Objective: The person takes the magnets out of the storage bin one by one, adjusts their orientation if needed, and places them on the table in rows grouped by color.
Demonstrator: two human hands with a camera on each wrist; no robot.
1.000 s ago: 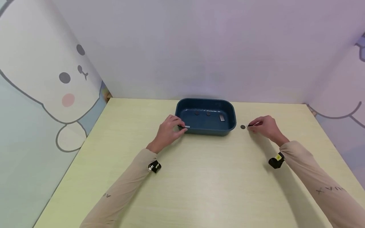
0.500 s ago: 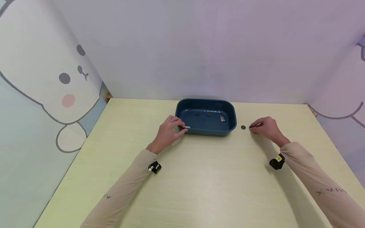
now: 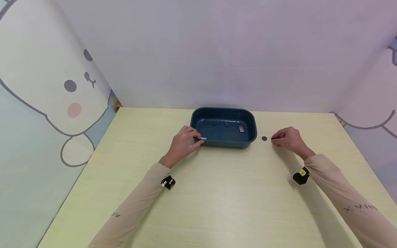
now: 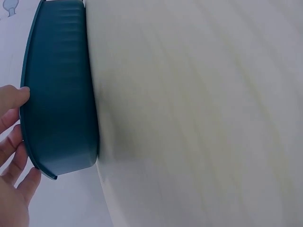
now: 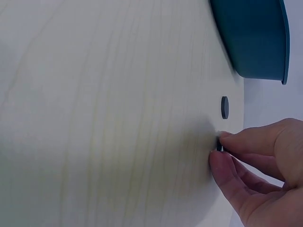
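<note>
A dark blue rectangular basin [image 3: 229,144] stands at the back of the table. My left hand [image 3: 183,144] grips its near left corner; in the left wrist view, the thumb lies on the outside of the rim and the fingers curl at its edge. A thin white strip [image 3: 203,138] shows beside those fingertips. Right of the basin, my right hand [image 3: 288,139] pinches a small dark disc [image 5: 219,144] between thumb and fingers, low over the tabletop and mostly hidden. Another dark disc [image 3: 264,138] lies flat between that hand and the basin.
Inside the basin lie two dark discs [image 3: 214,123] and a small pale rectangular piece [image 3: 241,128]. The pale wooden table [image 3: 223,196] ends just behind the basin, against a plain wall [image 3: 217,62]. Cartoon-patterned panels [image 3: 46,113] flank both sides.
My right hand has shifted very slightly right, away from the loose disc, still pinching its own. The left hand and the basin hold still.
</note>
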